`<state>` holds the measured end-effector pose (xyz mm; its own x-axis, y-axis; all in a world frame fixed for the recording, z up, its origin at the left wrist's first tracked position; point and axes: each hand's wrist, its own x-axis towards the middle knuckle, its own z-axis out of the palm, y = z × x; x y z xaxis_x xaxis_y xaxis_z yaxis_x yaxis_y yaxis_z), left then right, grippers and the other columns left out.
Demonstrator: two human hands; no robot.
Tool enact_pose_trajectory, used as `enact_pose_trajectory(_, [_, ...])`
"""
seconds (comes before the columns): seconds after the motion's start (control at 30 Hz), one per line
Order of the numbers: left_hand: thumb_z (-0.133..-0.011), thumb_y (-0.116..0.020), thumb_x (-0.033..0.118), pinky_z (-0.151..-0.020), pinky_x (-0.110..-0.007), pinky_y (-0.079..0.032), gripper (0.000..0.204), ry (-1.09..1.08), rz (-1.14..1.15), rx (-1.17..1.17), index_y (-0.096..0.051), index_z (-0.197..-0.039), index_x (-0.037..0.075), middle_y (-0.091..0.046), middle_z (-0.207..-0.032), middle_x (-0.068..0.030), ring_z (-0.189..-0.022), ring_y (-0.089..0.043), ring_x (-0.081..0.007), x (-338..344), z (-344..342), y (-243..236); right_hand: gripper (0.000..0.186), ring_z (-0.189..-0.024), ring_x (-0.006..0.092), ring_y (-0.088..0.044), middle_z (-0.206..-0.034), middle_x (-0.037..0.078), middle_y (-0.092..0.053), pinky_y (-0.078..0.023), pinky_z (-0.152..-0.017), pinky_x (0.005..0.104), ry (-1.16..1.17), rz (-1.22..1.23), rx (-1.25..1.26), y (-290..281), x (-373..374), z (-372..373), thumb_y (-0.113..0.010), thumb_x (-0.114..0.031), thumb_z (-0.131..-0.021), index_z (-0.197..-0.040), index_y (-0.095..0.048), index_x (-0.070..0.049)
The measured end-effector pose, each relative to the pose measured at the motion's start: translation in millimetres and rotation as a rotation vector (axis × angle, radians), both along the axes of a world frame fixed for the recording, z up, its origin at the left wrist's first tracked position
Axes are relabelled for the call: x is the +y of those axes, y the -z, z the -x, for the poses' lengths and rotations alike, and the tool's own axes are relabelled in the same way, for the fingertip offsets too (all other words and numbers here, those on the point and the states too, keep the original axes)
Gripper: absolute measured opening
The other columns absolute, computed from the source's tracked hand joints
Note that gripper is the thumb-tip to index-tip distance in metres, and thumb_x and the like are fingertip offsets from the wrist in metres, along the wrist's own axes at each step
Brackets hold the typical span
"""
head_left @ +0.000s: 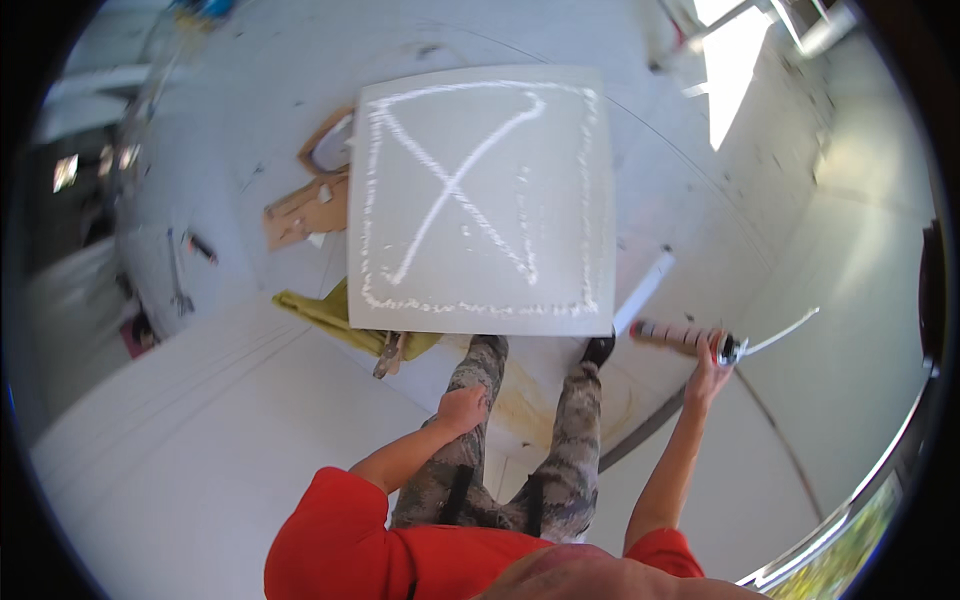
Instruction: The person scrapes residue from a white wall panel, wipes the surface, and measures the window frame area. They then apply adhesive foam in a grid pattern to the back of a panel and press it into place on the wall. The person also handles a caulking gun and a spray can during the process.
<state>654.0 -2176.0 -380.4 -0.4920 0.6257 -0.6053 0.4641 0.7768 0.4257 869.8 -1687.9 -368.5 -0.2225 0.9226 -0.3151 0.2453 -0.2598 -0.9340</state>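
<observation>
Holding a red-and-white can out at the right of the frame, with a white-beaded panel at upper centre.

The right hand is closed around the can's nozzle end, its thin tube pointing right, away from the pale square panel; the left hand rests on the camouflage trousers at lower centre, and I cannot tell how far its fingers are curled. White beads form a border and a cross; a sleeve or trouser leg brushing them could smear the lines. A loose wrist might let the tube drip or snag, and the olive cloth by the panel's lower-left corner could catch a foot.
</observation>
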Motion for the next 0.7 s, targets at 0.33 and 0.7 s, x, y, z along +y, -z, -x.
enact_pose_trajectory(0.33, [-0.092, -0.075, 0.023, -0.064, -0.055, -0.052, 0.018, 0.149, 0.111, 0.109, -0.065, -0.099, 0.01, -0.069, -0.083, -0.0164, -0.076, -0.069, -0.0435, 5, -48, 24, 0.061, -0.101, 0.0175, -0.064, -0.106, 0.002, -0.066, -0.054, -0.094, 0.0335, 0.321, -0.26, -0.422, 205, 157, -85, -0.095, -0.015, -0.076, -0.124, -0.058, -0.007])
enact_pose_trajectory(0.7, [-0.092, -0.077, 0.018, -0.065, -0.05, -0.052, 0.018, 0.074, 0.127, 0.061, -0.063, -0.098, 0.007, -0.066, -0.081, -0.0176, -0.076, -0.067, -0.0424, 12, -66, 18, 0.08, -0.111, 0.0231, -0.067, -0.123, 0.014, -0.068, -0.054, -0.101, 0.0355, 0.381, -0.235, -0.372, 325, 210, -129, -0.101, -0.029, -0.07, -0.13, -0.058, 0.001])
